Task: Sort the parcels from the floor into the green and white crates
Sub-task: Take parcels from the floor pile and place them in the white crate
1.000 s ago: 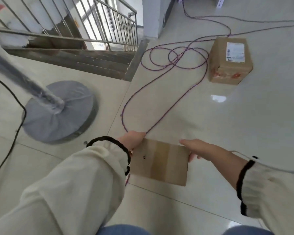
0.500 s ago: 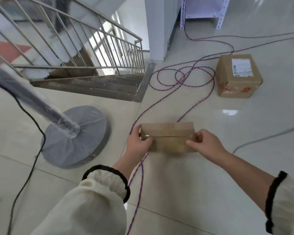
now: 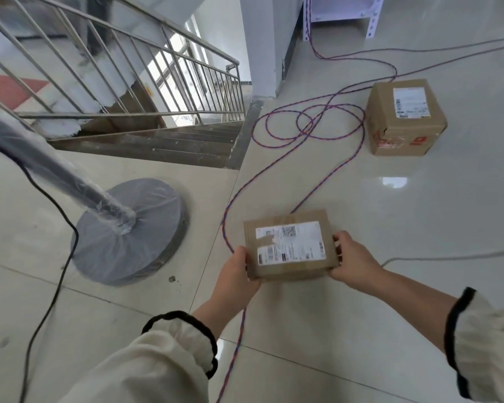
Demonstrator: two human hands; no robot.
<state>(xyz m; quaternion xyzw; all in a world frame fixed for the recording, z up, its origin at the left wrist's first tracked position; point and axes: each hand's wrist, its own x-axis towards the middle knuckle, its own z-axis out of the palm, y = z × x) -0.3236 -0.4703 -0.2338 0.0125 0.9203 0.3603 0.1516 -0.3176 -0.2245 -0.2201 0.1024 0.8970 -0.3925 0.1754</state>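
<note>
- Two hands hold one small flat parcel [image 3: 290,247] in the lower middle of the frame, lifted clear of the floor [image 3: 419,216], with its white label [image 3: 300,234] facing up.
- The left hand [image 3: 239,274] grips the parcel's lower-left corner, thumb along the edge; its fingers go out of sight beneath.
- The right hand [image 3: 352,260] grips the right-hand end, thumb on the top edge and fingers curled round the side.
- The parcel is cardboard and looks stiff. It sits level between two edge grips, so it is probably light.
- Its brown faces look smooth, perhaps taped, so a pinch at the rim could slip. Holding the two short ends with fingers underneath seems the safest grip, and one palm under the middle would likely do as well.
- A second, bigger box [image 3: 405,120] stands on the floor at the upper right, label on top, with a tear near its front edge. It is likely heavier and would want both hands low on opposite sides.
- A purple cord [image 3: 326,181] loops across the floor between the two boxes and runs on under the held parcel, where it could catch a foot.
- Neither crate is in view.
- A round grey stand base [image 3: 134,237] sits at the left, and stairs [image 3: 163,141] go down at the upper left.
</note>
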